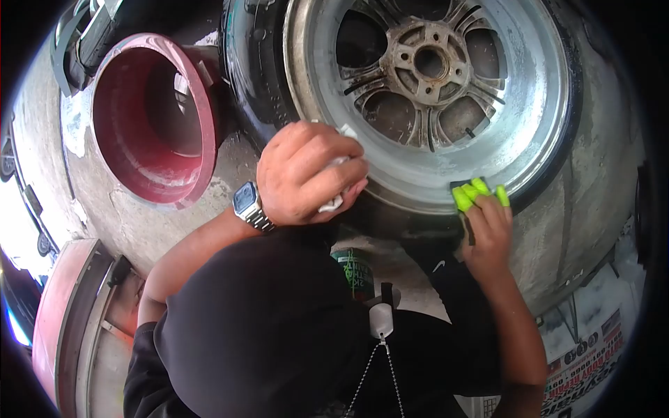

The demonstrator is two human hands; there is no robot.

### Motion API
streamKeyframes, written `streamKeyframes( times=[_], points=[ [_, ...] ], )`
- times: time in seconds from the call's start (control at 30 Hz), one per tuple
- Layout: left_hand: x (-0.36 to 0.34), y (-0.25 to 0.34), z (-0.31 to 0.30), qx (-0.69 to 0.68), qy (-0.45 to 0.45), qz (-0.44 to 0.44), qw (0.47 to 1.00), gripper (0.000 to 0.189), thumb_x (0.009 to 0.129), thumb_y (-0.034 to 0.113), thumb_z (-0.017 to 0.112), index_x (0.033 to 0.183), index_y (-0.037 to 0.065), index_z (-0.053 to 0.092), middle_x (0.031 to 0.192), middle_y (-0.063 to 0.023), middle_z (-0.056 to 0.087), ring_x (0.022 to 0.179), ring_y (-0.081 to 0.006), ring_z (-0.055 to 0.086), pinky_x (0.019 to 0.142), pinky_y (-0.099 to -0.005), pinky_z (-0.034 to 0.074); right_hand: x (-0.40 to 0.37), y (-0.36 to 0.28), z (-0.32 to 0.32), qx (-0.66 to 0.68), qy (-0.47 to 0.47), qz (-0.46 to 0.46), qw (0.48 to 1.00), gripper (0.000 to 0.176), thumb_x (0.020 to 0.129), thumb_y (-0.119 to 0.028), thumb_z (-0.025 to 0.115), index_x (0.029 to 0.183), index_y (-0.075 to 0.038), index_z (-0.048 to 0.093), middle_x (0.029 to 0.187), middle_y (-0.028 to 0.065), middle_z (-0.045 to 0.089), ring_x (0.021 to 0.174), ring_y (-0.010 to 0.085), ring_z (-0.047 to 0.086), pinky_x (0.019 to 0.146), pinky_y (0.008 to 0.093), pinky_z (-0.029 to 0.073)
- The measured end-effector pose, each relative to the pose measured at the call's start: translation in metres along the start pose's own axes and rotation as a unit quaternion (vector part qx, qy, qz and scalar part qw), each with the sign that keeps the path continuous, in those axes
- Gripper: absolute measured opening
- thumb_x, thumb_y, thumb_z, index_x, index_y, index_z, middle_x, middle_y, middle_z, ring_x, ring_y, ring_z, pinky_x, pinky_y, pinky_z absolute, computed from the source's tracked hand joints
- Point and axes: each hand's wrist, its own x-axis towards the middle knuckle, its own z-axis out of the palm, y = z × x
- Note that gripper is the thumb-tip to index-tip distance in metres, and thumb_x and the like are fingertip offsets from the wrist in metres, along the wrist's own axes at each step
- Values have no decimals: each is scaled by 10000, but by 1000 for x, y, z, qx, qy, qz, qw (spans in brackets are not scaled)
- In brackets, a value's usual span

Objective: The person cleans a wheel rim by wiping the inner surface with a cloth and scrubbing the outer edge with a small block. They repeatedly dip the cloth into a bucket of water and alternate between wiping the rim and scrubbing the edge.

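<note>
A wheel rim [431,167] lies inside a black tyre, its inside facing up; the barrel is silvery and wet-looking, the hub brown and stained. My left hand [306,174], with a metal watch on the wrist, is closed round a crumpled white cloth [333,203] beside the rim's left edge. At the lower right edge of the rim is my right hand [486,226], its fingertips covered in bright green. These fingers press on a small dark pad [468,185] against the rim's lip. Part of the pad is hidden under the fingers.
A pinkish-red basin [210,132] stands left of the wheel on the concrete floor. A green paint can [357,268] is below the wheel. A pink curved panel [59,320] lies at lower left, and a printed banner [585,362] at lower right. A tag hangs on a chain.
</note>
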Motion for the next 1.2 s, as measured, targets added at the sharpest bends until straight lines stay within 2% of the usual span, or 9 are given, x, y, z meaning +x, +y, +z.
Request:
streamKeyframes(
  times=[0.1,0.17,0.23,0.37,0.5,0.57,0.77,0.97,1.2],
  points=[
    [0,1,2,8,-1,-2,1000,317,703,58,827,991,93,700,1000,-57,686,854,-275,665,697,-385,542,3,-39,22,68,25,40,997,381,667,49,640,1044,17,678,1094,175,650,1096,356,650,1060,550,462],
    [1,0,4,13,10,3,1000,315,702,59,826,990,94,701,1001,-57,683,849,-277,665,691,-390,538,50,-98,44,179,71,150,970,349,684,59,637,1029,14,666,1099,184,650,1096,386,637,1018,531,489],
    [-1,1,3,14,8,0,1000,316,700,57,824,988,97,701,1002,-56,681,843,-276,663,687,-391,535,49,-103,52,200,104,142,964,347,691,63,658,1033,3,678,1107,179,651,1082,377,647,1025,534,481],
    [1,1,2,8,0,-4,1000,297,724,14,794,1002,80,711,1006,-90,689,865,-290,672,728,-395,545,-6,-12,10,-23,64,40,997,324,717,32,674,1030,-43,714,989,115,679,1026,321,670,1016,520,474],
    [2,3,2,13,8,-2,1000,286,740,18,788,1006,82,704,1014,-86,688,856,-292,665,720,-400,542,25,-67,37,86,42,141,985,258,709,36,667,952,-49,679,935,111,676,952,336,663,918,511,499],
    [-4,1,5,12,33,2,999,266,744,61,803,988,86,699,1016,-71,681,839,-284,657,695,-393,534,78,-110,53,185,150,165,957,298,668,41,655,960,-21,657,979,144,667,956,376,654,879,495,504],
    [0,-16,-28,26,23,-2,999,260,773,11,789,1012,68,703,1035,-95,689,916,-276,662,755,-384,543,-5,-17,5,33,44,42,998,295,792,59,703,1071,-29,740,1037,146,712,992,312,706,1032,519,490],
    [8,-34,-27,140,44,6,989,326,747,8,788,1052,97,713,1037,-84,701,935,-275,663,814,-394,530,79,-104,56,270,141,141,942,377,678,98,651,1036,-12,690,1023,152,719,973,364,699,954,484,543],
    [6,-35,-28,145,11,-16,989,323,788,33,774,1092,112,696,1040,-74,693,953,-268,656,838,-387,525,5,2,-9,127,-36,57,990,347,804,66,699,1131,-22,770,1129,165,745,1033,308,725,1053,540,527]
  ],
)
